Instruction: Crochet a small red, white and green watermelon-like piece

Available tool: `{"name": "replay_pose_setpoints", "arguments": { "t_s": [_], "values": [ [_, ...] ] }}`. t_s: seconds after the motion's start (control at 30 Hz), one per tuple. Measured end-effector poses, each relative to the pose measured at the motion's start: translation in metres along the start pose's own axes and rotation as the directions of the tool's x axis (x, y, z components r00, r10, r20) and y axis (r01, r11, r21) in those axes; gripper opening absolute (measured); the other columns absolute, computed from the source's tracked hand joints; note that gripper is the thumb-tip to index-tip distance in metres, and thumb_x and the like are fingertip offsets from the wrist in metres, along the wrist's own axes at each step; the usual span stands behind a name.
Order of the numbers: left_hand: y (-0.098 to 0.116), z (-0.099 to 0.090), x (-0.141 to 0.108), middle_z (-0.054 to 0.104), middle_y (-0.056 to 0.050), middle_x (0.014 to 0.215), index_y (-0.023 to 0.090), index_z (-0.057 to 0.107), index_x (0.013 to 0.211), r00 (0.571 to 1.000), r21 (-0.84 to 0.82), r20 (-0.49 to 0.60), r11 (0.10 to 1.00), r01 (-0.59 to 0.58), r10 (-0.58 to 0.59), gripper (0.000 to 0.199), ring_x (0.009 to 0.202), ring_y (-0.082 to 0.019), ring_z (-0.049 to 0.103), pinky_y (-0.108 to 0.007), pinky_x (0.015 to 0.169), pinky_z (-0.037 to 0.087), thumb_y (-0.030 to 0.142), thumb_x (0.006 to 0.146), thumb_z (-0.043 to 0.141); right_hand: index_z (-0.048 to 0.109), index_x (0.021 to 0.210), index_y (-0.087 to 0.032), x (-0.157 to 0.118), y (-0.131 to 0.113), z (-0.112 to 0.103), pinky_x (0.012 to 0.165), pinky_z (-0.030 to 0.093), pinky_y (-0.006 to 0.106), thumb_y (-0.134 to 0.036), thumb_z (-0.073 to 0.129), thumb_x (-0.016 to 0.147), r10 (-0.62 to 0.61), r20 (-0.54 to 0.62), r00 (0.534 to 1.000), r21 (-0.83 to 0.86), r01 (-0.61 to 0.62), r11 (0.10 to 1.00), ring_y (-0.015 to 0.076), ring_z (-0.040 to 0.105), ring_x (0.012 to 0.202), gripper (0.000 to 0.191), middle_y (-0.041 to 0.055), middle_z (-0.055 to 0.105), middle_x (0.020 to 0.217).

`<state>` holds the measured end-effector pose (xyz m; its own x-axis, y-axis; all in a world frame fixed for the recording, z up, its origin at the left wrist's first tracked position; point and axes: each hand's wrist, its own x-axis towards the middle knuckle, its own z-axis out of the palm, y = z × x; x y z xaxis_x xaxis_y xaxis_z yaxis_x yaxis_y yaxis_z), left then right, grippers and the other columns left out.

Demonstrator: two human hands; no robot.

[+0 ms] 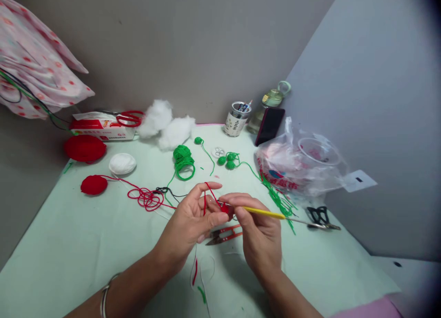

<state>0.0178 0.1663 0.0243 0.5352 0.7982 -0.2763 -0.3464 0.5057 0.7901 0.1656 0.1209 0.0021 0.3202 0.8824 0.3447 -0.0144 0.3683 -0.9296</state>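
Note:
Between thumb and fingers, my left hand pinches a small piece of red crochet work. Red yarn runs up over its raised index finger. My right hand grips a crochet hook by its yellow handle, the tip meeting the red work. Fingers partly hide that contact. Thread snips with orange handles lie on the table just below my hands. From a small red yarn ball at the left, a loose tangle of red yarn leads to my left hand.
Left: a larger red ball, white yarn, a tissue box with red scissors. Back: white stuffing, green yarn, small green balls, a pen can. Right: a phone, a plastic bag, black-handled scissors.

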Motion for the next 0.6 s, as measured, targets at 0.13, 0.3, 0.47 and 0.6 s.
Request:
{"name": "replay_pose_setpoints", "arguments": {
  "t_s": [0.13, 0.3, 0.47, 0.6],
  "values": [
    [0.004, -0.003, 0.001, 0.058, 0.01, 0.072, 0.022, 0.055, 0.148, 1.0, -0.003, -0.009, 1.0, 0.016, -0.016, 0.084, 0.044, -0.002, 0.028, -0.02, 0.041, 0.021, 0.027, 0.075, 0.095, 0.084, 0.095, -0.028, 0.004, 0.002, -0.003, 0.063, 0.059, 0.027, -0.037, 0.076, 0.096, 0.177, 0.029, 0.984, 0.202, -0.18, 0.963, 0.014, 0.07, 0.068, 0.012, 0.0038, 0.084, 0.093],
    [0.001, -0.002, 0.001, 0.064, 0.007, 0.069, 0.02, 0.048, 0.156, 0.983, 0.078, -0.118, 0.988, -0.135, 0.144, 0.096, 0.062, -0.009, 0.054, -0.02, 0.059, 0.042, 0.021, 0.073, 0.096, 0.084, 0.098, -0.026, 0.001, -0.002, -0.001, 0.067, 0.06, 0.029, -0.029, 0.072, 0.099, 0.078, -0.027, 0.997, 0.029, -0.077, 0.997, 0.0155, 0.071, 0.071, 0.013, 0.0044, 0.081, 0.091],
    [-0.003, 0.002, 0.0, 0.064, 0.008, 0.071, 0.02, 0.042, 0.159, 0.993, 0.011, -0.099, 0.998, -0.058, 0.059, 0.1, 0.049, -0.005, 0.039, -0.019, 0.046, 0.027, 0.025, 0.075, 0.095, 0.085, 0.097, -0.031, -0.003, -0.003, 0.001, 0.077, 0.062, 0.033, -0.025, 0.072, 0.099, -0.077, -0.075, 0.994, -0.02, 0.075, 0.997, 0.0191, 0.075, 0.088, 0.014, 0.0047, 0.084, 0.101],
    [-0.002, -0.001, 0.003, 0.064, 0.006, 0.078, 0.018, 0.052, 0.151, 0.997, -0.026, -0.07, 1.0, -0.016, 0.014, 0.082, 0.045, -0.001, 0.026, -0.021, 0.044, 0.02, 0.037, 0.082, 0.091, 0.081, 0.093, -0.028, 0.007, -0.002, -0.005, 0.063, 0.059, 0.029, -0.041, 0.08, 0.093, 0.153, -0.019, 0.988, 0.263, -0.143, 0.954, 0.0147, 0.069, 0.067, 0.012, 0.0039, 0.083, 0.092]
  ]
}}
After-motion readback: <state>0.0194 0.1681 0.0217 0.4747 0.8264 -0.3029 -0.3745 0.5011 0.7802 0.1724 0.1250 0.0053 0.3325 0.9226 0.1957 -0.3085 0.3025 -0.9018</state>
